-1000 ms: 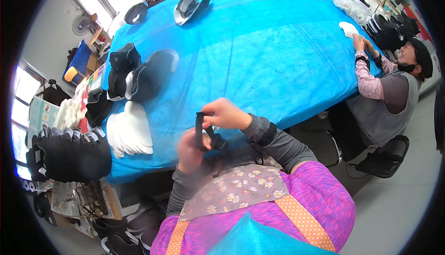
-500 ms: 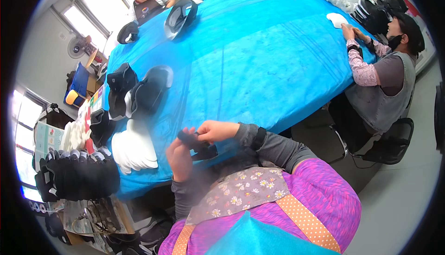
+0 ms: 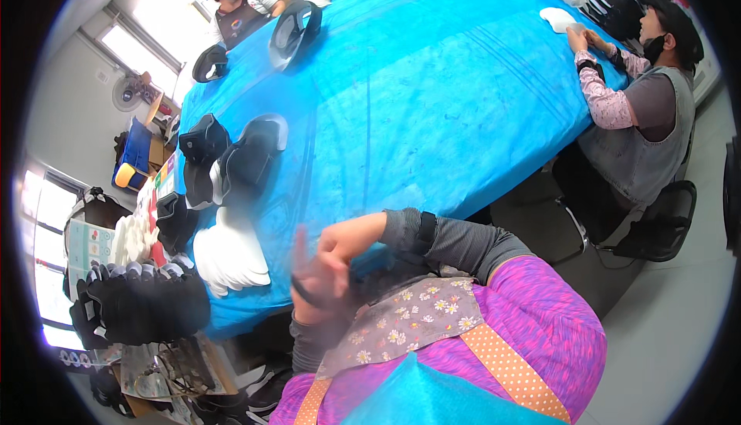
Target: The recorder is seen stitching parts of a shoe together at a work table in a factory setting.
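Observation:
My left hand (image 3: 307, 298) is raised at the table's near edge, blurred, with at least one finger stretched upward. A dark band (image 3: 307, 294) lies across it near the wrist. My right hand (image 3: 349, 241) reaches over from the right, its fingers curled down against the left hand at the band. Where exactly the fingertips grip is smeared by motion. A similar black band (image 3: 427, 232) circles my right forearm over the grey striped sleeve. Left of my hands, a fanned stack of white curved pads (image 3: 230, 253) lies on the blue-covered table (image 3: 432, 108).
Black padded pieces (image 3: 251, 159) stand at the table's left, with a row of black pieces (image 3: 143, 309) below. Another black piece (image 3: 296, 35) lies farther off. One co-worker (image 3: 644, 116) sits at the right holding a white pad (image 3: 557, 19); another person (image 3: 243, 12) is at the far left.
The dark band has moved from between my hands down over my left hand. My right hand has lowered with it. The view has shifted slightly.

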Demonstrator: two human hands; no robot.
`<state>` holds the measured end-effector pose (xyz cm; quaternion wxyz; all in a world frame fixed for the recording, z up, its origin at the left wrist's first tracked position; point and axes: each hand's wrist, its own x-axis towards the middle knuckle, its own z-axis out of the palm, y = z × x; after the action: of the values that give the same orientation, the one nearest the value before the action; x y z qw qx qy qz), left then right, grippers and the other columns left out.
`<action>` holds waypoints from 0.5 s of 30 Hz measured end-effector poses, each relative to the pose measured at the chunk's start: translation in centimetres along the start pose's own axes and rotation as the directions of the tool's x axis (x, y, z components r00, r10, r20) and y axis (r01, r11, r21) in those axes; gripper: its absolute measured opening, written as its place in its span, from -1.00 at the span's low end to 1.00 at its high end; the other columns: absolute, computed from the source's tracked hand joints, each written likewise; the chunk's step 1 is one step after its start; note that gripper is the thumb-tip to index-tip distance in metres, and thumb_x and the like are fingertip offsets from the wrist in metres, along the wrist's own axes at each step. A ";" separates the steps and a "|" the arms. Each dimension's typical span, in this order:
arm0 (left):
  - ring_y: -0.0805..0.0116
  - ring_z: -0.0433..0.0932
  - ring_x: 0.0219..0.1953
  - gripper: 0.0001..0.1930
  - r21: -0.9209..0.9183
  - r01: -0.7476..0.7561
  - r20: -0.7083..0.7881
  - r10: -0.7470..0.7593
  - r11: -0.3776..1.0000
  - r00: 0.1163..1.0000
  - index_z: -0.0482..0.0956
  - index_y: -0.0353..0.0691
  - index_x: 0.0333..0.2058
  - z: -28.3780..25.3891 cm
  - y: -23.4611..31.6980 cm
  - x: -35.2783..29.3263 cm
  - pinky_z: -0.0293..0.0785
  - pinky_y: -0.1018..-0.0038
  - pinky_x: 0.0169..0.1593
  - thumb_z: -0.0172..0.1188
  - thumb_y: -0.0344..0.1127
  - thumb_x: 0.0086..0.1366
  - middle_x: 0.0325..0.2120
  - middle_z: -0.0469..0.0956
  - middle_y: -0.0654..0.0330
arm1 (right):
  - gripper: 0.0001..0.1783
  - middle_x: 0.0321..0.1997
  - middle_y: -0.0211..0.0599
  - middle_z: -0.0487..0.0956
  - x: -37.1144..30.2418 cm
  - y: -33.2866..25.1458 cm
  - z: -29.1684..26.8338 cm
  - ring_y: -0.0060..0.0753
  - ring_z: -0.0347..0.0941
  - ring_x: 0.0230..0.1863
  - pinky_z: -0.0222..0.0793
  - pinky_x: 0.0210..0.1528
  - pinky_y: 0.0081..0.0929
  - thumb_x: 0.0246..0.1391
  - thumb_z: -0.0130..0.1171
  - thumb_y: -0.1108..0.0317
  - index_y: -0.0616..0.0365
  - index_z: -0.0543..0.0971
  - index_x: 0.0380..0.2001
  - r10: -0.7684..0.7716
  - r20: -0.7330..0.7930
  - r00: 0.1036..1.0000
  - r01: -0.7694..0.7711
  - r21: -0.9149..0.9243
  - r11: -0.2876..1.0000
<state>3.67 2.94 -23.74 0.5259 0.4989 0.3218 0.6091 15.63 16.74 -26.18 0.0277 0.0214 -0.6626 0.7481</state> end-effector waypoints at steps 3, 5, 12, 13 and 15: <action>0.29 0.43 -0.31 -0.09 -0.432 -0.183 0.054 0.228 0.883 0.972 -0.23 0.12 0.43 0.5 0.7 2.8 0.49 0.23 -0.10 0.24 -0.28 0.31 -0.17 0.46 0.10 | -0.71 -0.56 -0.47 0.54 1.6 1.9 -0.2 -0.57 0.41 -0.49 0.34 -0.44 -0.49 0.11 0.18 0.16 0.19 0.63 -0.42 -0.093 -0.026 0.995 0.082 -0.280 0.957; 0.32 0.42 -0.24 -0.04 -0.649 -0.070 0.282 0.325 0.758 0.903 -0.26 0.19 0.43 0.3 -1.1 4.4 0.48 0.18 -0.05 0.28 -0.18 0.27 -0.08 0.39 0.16 | -0.71 -0.41 -0.40 0.60 2.0 1.7 1.1 -0.53 0.50 -0.34 0.43 -0.26 -0.51 0.14 0.17 0.15 0.18 0.62 -0.35 -0.136 -0.080 0.988 0.128 -0.097 0.987; 0.29 0.35 -0.15 -0.03 -0.750 0.595 0.655 0.191 0.289 0.731 -0.06 0.16 0.41 6.1 -0.9 3.5 0.28 -0.17 0.22 0.37 0.04 0.15 -0.16 0.39 0.14 | -0.75 -0.47 -0.36 0.56 1.0 0.2 2.3 -0.51 0.48 -0.36 0.40 -0.27 -0.50 0.18 0.11 0.22 0.20 0.58 -0.36 -0.095 0.009 0.995 0.095 -0.070 0.993; 0.29 0.36 -0.15 -0.03 -0.699 0.643 0.706 0.154 0.313 0.692 -0.03 0.15 0.41 6.2 -0.2 3.7 0.28 -0.18 0.22 0.38 0.07 0.13 -0.17 0.39 0.15 | -0.76 -0.48 -0.36 0.55 1.1 0.1 2.2 -0.51 0.48 -0.37 0.40 -0.27 -0.50 0.19 0.10 0.23 0.20 0.57 -0.37 -0.098 -0.005 0.995 0.098 -0.087 0.991; 0.31 0.39 -0.17 -0.09 -0.625 0.480 0.623 0.023 0.616 0.782 0.13 -0.03 0.35 5.4 1.4 7.2 0.26 -0.14 0.24 0.40 0.06 0.11 -0.21 0.39 0.20 | -0.77 -0.50 -0.35 0.54 1.1 -0.2 1.6 -0.51 0.48 -0.37 0.39 -0.27 -0.50 0.20 0.08 0.25 0.21 0.56 -0.37 -0.119 -0.093 0.989 0.104 -0.147 0.984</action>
<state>8.69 8.79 -18.88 0.8324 0.3434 -0.0725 0.4288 14.55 15.23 -25.77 0.1046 0.0183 -0.7095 0.6967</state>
